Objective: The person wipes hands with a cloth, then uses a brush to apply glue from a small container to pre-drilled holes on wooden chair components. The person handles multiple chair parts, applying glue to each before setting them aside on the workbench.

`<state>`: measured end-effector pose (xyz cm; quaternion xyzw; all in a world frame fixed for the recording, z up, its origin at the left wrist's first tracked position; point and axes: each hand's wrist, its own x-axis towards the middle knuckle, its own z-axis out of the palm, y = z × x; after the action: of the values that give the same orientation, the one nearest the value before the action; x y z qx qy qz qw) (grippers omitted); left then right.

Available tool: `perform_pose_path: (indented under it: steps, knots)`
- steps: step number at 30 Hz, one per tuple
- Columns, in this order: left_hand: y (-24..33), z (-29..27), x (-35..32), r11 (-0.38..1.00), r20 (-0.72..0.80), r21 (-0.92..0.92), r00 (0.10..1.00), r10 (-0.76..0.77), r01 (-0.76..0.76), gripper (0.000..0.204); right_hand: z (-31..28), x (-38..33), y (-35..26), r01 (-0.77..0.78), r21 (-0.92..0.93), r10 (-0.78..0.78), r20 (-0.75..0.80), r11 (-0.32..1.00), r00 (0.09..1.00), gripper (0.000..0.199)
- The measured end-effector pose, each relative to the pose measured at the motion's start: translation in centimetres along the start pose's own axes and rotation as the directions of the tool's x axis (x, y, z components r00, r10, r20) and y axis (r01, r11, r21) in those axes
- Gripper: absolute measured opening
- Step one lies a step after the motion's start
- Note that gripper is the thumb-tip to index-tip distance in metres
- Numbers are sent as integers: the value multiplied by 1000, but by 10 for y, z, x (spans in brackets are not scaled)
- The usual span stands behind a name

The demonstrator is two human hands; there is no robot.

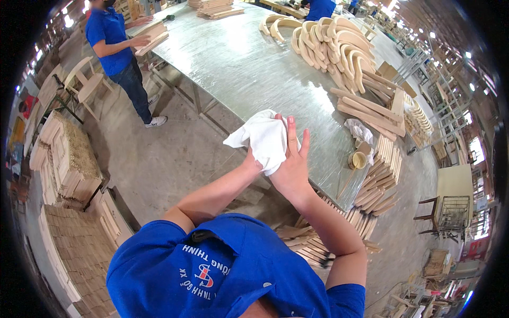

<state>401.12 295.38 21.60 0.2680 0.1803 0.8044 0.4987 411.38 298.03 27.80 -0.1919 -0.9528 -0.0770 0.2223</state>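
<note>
Cloth (263, 142), white, bunches between left hand (253, 161) and right hand (290, 168), by table's (233, 77) near edge. Right: 2 fingers extend; left: fingers covered. Grip closure, both: cannot tell.

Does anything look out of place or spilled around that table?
No spill or damage that I can see. Slightly untidy: what looks like a crumpled white rag lies by the cup near the right side of the table, bunched up rather than folded.

Bright blue short-sleeved shirt (265, 249), white lettering (193, 250), red-and-white emblem (204, 276)
</note>
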Motion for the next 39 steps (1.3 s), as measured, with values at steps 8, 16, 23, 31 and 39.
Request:
perform_pose_path:
  steps: [8,16,23,31,39]
  knots:
    - [13,-34,17,978,-107,-174,985,-139,119,30,8,10,-19,71,-121,-67,41,990,997,63]
    - [17,-13,17,981,-53,-6,980,-194,194,35,1,6,-10,23,-27,-21,67,999,998,64]
    - [14,-10,12,793,107,588,987,116,-157,33,-10,10,-13,100,-165,-69,187,981,980,67]
    - [27,-14,13,772,148,611,983,107,-176,29,-15,9,-20,152,-126,-134,138,980,981,61]
    - [36,-8,9,994,4,77,997,-82,81,25,-18,8,-30,167,-83,-161,72,982,984,59]
